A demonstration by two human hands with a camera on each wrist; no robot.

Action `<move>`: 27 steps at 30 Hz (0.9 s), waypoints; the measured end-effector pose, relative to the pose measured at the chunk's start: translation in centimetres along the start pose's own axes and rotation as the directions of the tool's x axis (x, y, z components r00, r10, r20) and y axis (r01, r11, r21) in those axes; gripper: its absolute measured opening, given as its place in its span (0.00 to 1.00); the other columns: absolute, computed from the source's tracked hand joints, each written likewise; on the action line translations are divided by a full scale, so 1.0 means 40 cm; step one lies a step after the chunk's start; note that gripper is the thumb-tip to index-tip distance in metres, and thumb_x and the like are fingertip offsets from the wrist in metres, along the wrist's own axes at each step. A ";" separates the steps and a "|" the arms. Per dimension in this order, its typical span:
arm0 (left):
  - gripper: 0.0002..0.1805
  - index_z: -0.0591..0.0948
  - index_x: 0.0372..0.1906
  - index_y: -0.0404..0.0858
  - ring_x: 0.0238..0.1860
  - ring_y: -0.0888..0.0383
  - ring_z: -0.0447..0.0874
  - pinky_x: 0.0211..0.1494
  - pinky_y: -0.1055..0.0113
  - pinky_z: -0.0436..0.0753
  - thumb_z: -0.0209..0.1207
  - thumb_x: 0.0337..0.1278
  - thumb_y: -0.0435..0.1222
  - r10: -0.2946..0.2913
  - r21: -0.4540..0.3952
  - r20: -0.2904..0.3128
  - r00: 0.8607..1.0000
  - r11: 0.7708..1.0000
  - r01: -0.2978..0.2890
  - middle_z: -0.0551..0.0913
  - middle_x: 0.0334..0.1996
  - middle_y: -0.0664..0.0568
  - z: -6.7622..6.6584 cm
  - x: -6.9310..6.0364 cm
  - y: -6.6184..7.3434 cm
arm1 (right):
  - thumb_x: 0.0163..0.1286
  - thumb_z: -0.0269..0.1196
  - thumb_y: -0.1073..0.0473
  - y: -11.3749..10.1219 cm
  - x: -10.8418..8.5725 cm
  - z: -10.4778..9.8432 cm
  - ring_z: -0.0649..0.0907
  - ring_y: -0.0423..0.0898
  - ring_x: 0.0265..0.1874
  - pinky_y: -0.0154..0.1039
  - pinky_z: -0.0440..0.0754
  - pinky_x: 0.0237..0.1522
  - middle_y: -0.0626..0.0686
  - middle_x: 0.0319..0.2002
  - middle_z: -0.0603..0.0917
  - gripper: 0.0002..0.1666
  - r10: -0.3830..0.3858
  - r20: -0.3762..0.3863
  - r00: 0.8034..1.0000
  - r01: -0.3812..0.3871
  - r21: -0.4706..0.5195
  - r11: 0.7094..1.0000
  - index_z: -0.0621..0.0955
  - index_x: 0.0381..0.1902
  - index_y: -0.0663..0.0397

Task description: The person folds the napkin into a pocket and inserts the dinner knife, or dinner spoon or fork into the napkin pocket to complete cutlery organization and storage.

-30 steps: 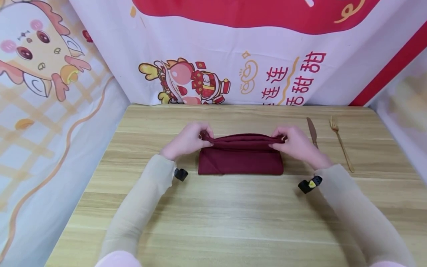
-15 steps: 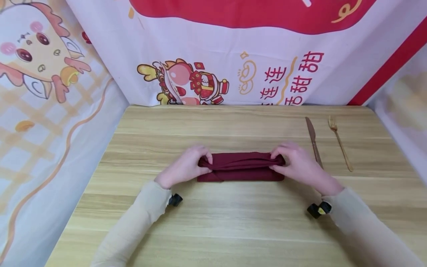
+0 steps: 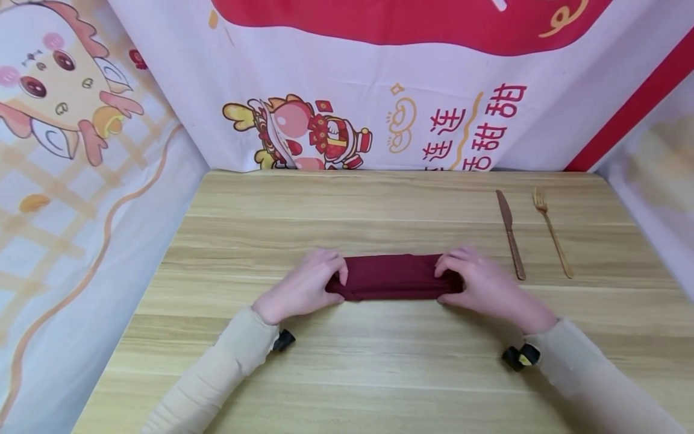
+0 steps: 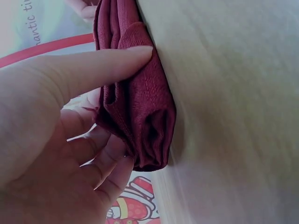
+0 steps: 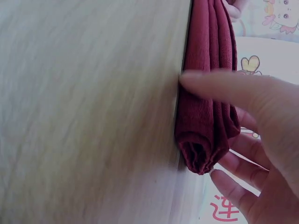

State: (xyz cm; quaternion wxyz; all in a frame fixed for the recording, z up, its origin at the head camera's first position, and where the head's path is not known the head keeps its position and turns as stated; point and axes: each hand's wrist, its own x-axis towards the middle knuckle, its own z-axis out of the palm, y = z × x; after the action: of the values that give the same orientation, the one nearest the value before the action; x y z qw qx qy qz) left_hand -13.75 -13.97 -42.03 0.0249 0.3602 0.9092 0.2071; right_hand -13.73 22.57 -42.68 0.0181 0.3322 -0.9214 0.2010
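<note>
Nearest in, the left sleeve [image 3: 211,374] and right sleeve [image 3: 602,374] reach across the wooden table [image 3: 379,361], and here's the action! The left hand [image 3: 303,286] lays its thumb on the near face of the folded cloth [image 3: 393,277], fingers tucked behind: clamped on the left end. The right hand [image 3: 479,286], a touch blurred, does likewise, thumb in front, fingers curled behind, pinching the right end. And the cloth, a long dark-red bundle, lies between them, well in from the table's left edge and roughly in line with its far edge. Now the danger! Those layers gape at both ends in the wrist views, so a grip eased too soon could let the roll spring loose. Should one hand turn quicker, the bundle may twist and finish crooked; and with nothing pressing the middle, it could bulge. Farther off, the knife [image 3: 510,235] sits just beyond the right hand, the fork [image 3: 553,235] next along toward the table's right edge; a wide swing of that wrist might nudge the knife. Behind the far edge hangs a printed sheet [image 3: 412,66].
</note>
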 end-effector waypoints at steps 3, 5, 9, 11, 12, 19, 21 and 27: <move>0.20 0.74 0.31 0.47 0.44 0.56 0.74 0.59 0.54 0.70 0.77 0.44 0.31 0.034 0.022 0.006 0.999 0.999 -0.034 0.74 0.34 0.59 0.004 -0.001 0.007 | 0.51 0.83 0.55 -0.004 -0.002 0.004 0.78 0.47 0.47 0.49 0.80 0.46 0.44 0.43 0.83 0.21 0.007 0.011 1.000 -0.007 0.004 1.000 0.83 0.40 0.42; 0.20 0.72 0.30 0.47 0.40 0.57 0.73 0.56 0.54 0.71 0.73 0.44 0.27 0.055 0.035 0.009 0.998 0.998 -0.055 0.72 0.31 0.60 0.007 -0.002 0.012 | 0.51 0.82 0.58 -0.007 -0.002 0.005 0.78 0.46 0.45 0.48 0.80 0.45 0.42 0.41 0.82 0.20 0.011 0.013 1.000 -0.011 0.015 1.000 0.83 0.38 0.41; 0.22 0.68 0.28 0.48 0.36 0.58 0.70 0.50 0.55 0.70 0.66 0.39 0.20 0.082 0.054 0.018 0.997 0.995 -0.082 0.68 0.28 0.60 0.013 -0.004 0.020 | 0.52 0.80 0.64 -0.013 -0.003 0.003 0.79 0.44 0.42 0.47 0.81 0.44 0.41 0.38 0.82 0.20 0.007 0.023 1.000 -0.008 0.036 0.999 0.82 0.36 0.41; 0.22 0.68 0.28 0.47 0.37 0.58 0.70 0.50 0.55 0.70 0.66 0.39 0.21 0.079 0.045 0.026 0.997 0.996 -0.080 0.68 0.28 0.59 0.013 -0.007 0.022 | 0.54 0.79 0.64 -0.015 -0.003 0.003 0.79 0.43 0.42 0.46 0.81 0.45 0.41 0.39 0.81 0.19 0.008 0.044 0.999 -0.009 0.034 0.999 0.82 0.36 0.41; 0.22 0.69 0.29 0.47 0.37 0.57 0.70 0.50 0.56 0.69 0.68 0.41 0.22 0.072 0.031 0.035 0.997 0.997 -0.073 0.68 0.29 0.59 0.013 -0.008 0.022 | 0.55 0.79 0.64 -0.016 -0.004 0.003 0.79 0.43 0.43 0.46 0.81 0.45 0.41 0.39 0.81 0.18 0.011 0.059 0.998 -0.013 0.033 0.999 0.82 0.37 0.41; 0.18 0.79 0.41 0.47 0.46 0.59 0.72 0.56 0.60 0.72 0.77 0.50 0.40 -0.011 -0.168 0.070 0.998 0.986 0.023 0.77 0.41 0.60 -0.005 -0.026 0.005 | 0.56 0.80 0.50 -0.029 -0.002 -0.002 0.80 0.43 0.45 0.48 0.81 0.48 0.41 0.42 0.82 0.17 0.045 0.101 0.994 -0.049 0.036 0.998 0.84 0.40 0.40; 0.22 0.81 0.46 0.46 0.51 0.59 0.73 0.59 0.60 0.73 0.79 0.48 0.42 -0.038 -0.207 0.041 0.998 0.977 0.045 0.79 0.46 0.60 -0.019 -0.034 -0.002 | 0.55 0.80 0.46 -0.042 0.008 -0.008 0.80 0.43 0.45 0.47 0.81 0.49 0.41 0.42 0.82 0.19 0.039 0.074 0.996 -0.043 0.054 0.998 0.84 0.41 0.41; 0.32 0.81 0.56 0.42 0.56 0.57 0.76 0.63 0.57 0.75 0.81 0.43 0.41 -0.106 -0.249 -0.008 0.994 0.963 0.101 0.81 0.54 0.57 -0.053 -0.062 -0.026 | 0.60 0.77 0.44 -0.126 0.075 -0.010 0.81 0.44 0.51 0.46 0.80 0.55 0.43 0.48 0.84 0.23 -0.049 0.032 0.998 0.046 0.105 0.993 0.85 0.49 0.46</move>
State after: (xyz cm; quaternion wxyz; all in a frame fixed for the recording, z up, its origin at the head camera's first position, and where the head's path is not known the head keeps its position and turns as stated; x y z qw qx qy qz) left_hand -12.99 -17.07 -40.79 0.0709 0.3039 0.8940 0.3216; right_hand -12.99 17.39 -40.00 -0.0103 0.3580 -0.9016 0.2425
